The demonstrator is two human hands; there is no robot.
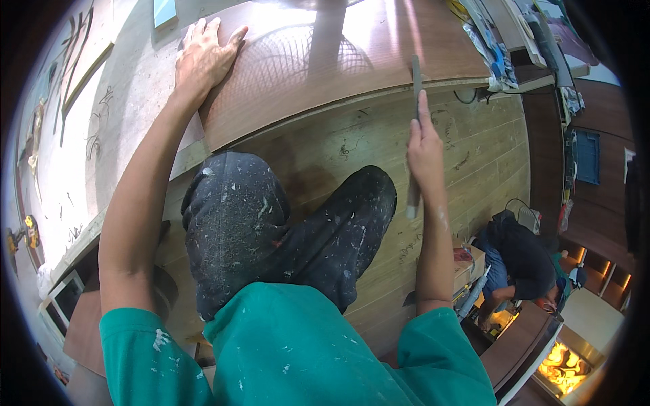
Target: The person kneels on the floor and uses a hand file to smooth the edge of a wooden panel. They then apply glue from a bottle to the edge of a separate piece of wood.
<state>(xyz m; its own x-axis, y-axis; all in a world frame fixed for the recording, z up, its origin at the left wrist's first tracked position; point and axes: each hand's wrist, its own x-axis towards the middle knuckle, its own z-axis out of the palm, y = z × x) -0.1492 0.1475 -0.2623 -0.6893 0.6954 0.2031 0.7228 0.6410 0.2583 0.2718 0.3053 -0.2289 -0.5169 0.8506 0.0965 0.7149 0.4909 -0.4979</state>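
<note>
My left hand (208, 55) lies flat with spread fingers on the left end of a brown wood-grain board (284, 95). In my right hand (426, 152) is a long, narrow grey file (416, 78), gripped near its middle with my index finger stretched along it. The upper end of the file reaches over the board's near edge, toward the right. Whether it touches that edge I cannot tell. Its pale lower end (412, 206) sticks out below my hand. Bright light and a grid-like shadow fall across the board's top.
My knees, in paint-spotted dark trousers (237, 210), are close to the board's near edge. Plank flooring (474, 155) with curly shavings spreads below. At right, a person in dark clothes (525, 254) bends near a cardboard box (467, 267). Plastic packaging (497, 64) lies by the board's right end.
</note>
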